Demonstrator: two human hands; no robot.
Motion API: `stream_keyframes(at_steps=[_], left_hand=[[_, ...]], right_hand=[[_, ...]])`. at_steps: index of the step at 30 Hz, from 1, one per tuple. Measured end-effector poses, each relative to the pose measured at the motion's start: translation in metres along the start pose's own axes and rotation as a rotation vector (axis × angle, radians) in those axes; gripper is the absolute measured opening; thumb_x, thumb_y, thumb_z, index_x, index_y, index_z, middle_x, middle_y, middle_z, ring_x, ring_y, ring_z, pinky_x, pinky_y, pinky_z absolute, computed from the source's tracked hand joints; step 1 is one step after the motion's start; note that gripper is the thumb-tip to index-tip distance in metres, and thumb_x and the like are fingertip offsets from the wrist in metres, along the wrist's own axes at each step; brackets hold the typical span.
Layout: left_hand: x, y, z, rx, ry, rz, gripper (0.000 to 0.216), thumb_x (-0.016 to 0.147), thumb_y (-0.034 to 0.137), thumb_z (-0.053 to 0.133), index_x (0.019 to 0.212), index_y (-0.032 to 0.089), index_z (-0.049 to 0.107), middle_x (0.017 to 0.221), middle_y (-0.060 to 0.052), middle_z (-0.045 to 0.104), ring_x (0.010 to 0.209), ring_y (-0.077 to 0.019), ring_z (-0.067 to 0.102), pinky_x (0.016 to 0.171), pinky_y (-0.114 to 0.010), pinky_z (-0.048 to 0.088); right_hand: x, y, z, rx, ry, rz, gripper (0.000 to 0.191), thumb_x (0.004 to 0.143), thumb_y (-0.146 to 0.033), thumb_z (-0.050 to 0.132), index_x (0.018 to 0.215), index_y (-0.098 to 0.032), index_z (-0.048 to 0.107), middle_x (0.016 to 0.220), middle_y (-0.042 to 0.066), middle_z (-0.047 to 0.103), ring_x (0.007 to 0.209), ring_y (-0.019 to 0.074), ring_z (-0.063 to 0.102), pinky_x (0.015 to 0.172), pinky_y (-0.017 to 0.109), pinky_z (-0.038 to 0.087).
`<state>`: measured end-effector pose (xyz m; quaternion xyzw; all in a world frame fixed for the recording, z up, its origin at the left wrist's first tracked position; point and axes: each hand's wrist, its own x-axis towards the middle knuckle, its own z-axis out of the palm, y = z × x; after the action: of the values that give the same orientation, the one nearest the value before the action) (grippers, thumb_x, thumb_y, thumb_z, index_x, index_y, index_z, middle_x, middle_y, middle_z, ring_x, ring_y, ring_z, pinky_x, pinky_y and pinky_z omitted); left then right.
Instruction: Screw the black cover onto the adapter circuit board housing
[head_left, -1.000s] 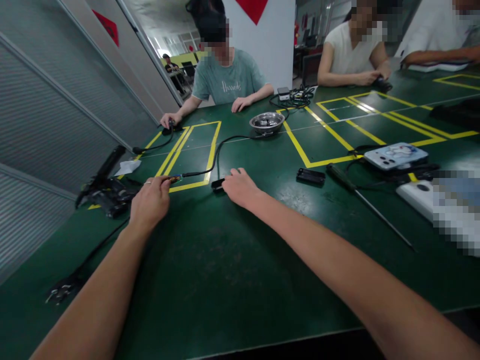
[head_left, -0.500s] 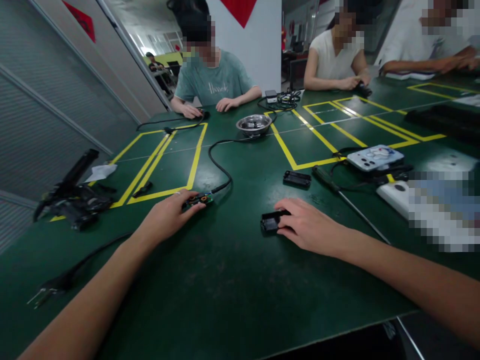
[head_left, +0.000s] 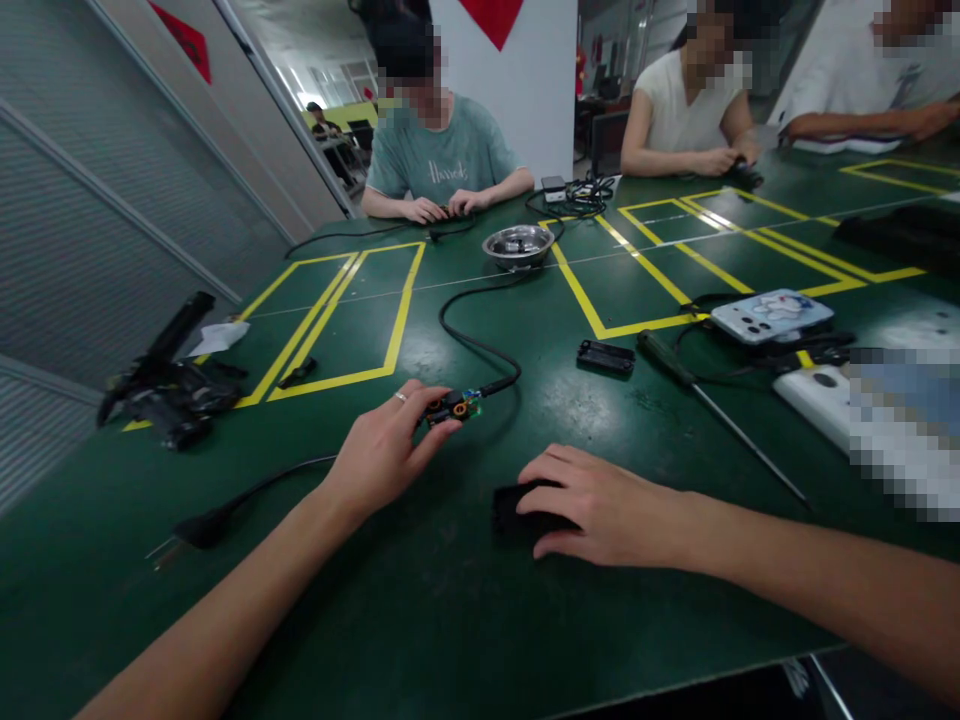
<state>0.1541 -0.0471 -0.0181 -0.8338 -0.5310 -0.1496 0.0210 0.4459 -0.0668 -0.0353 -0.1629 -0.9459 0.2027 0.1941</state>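
Between the thumb and fingers of my left hand (head_left: 386, 440) is a small circuit board (head_left: 454, 405) with copper-coloured coils. A black cable (head_left: 499, 385) runs from its far end, and a cord with a plug (head_left: 202, 528) trails from under my hand on the near side. My right hand (head_left: 592, 505) grips a black plastic case half (head_left: 510, 512) from above, at the table's near middle; the fingers cover much of it. Another black case half (head_left: 604, 357) lies beyond my right hand, beside a screwdriver (head_left: 664, 358) with a long shaft.
A metal bowl (head_left: 517, 246) with small parts stands mid-table. Black parts (head_left: 176, 390) are heaped at left. A phone (head_left: 772, 315) and a white device (head_left: 814, 400) lie at right. Several people sit across the green table (head_left: 420, 640), which has yellow tape outlines (head_left: 397, 335).
My left hand has moved right with the circuit board, dragging the cable and plug along. My right hand has drawn the case half nearer and left. The person opposite brought both hands together.
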Motion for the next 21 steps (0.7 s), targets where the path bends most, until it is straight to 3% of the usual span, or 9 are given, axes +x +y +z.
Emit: stream_keyframes(at_steps=[2,5,7,10,14,17,21], left_hand=[[-0.001,0.011,0.001,-0.035,-0.010,0.062,0.038,0.097,0.043,0.045,0.126,0.018,0.046,0.109,-0.009,0.058,0.092,-0.0225,0.062,0.079,-0.036,0.051],[-0.004,0.026,0.000,-0.079,-0.047,0.141,0.036,0.097,0.040,0.046,0.126,0.019,0.044,0.109,-0.008,0.058,0.088,-0.0203,0.063,0.075,-0.033,0.051],[-0.007,0.036,-0.001,-0.104,-0.064,0.191,0.035,0.097,0.039,0.048,0.126,0.019,0.044,0.107,-0.008,0.058,0.085,-0.0191,0.062,0.073,-0.032,0.051],[-0.011,0.049,-0.002,-0.137,-0.064,0.257,0.034,0.096,0.038,0.050,0.124,0.019,0.044,0.105,-0.007,0.058,0.081,-0.0176,0.061,0.071,-0.031,0.050],[-0.014,0.059,-0.001,-0.137,-0.077,0.323,0.036,0.095,0.040,0.053,0.122,0.018,0.046,0.104,-0.008,0.059,0.086,-0.0200,0.061,0.073,-0.033,0.050],[-0.013,0.063,-0.002,-0.120,-0.129,0.292,0.036,0.095,0.044,0.051,0.119,0.018,0.047,0.109,-0.009,0.061,0.093,-0.0228,0.060,0.080,-0.039,0.050],[-0.015,0.065,-0.003,-0.191,-0.250,0.267,0.076,0.082,0.063,0.061,0.137,0.018,0.035,0.123,-0.013,0.059,0.107,-0.0282,0.058,0.093,-0.047,0.048]], right_hand=[[-0.001,0.001,-0.003,0.005,0.102,-0.002,0.047,0.084,-0.051,0.064,0.113,-0.014,0.063,0.115,0.012,0.061,0.104,0.0226,0.055,0.091,0.040,0.049],[-0.004,0.006,-0.013,-0.037,0.358,0.032,0.039,0.087,-0.043,0.064,0.114,-0.015,0.061,0.115,0.012,0.060,0.106,0.0222,0.056,0.092,0.041,0.049],[-0.005,0.010,-0.018,-0.092,0.445,0.056,0.041,0.086,-0.041,0.065,0.118,-0.015,0.058,0.120,0.014,0.059,0.112,0.0238,0.054,0.096,0.044,0.047],[-0.004,0.016,-0.016,-0.098,0.377,0.064,0.060,0.082,-0.049,0.067,0.129,-0.014,0.051,0.125,0.014,0.060,0.117,0.0261,0.054,0.101,0.047,0.045],[-0.004,0.018,-0.007,-0.049,0.287,0.091,0.037,0.094,-0.026,0.054,0.129,-0.015,0.050,0.114,0.010,0.066,0.106,0.0198,0.061,0.097,0.040,0.048],[-0.005,0.018,-0.006,-0.014,0.290,0.138,0.037,0.093,-0.019,0.053,0.130,-0.015,0.050,0.116,0.009,0.067,0.105,0.0179,0.063,0.094,0.036,0.050],[-0.006,0.020,-0.008,-0.003,0.280,0.171,0.028,0.090,-0.021,0.058,0.118,-0.016,0.059,0.109,0.007,0.069,0.100,0.0182,0.064,0.091,0.036,0.051]])
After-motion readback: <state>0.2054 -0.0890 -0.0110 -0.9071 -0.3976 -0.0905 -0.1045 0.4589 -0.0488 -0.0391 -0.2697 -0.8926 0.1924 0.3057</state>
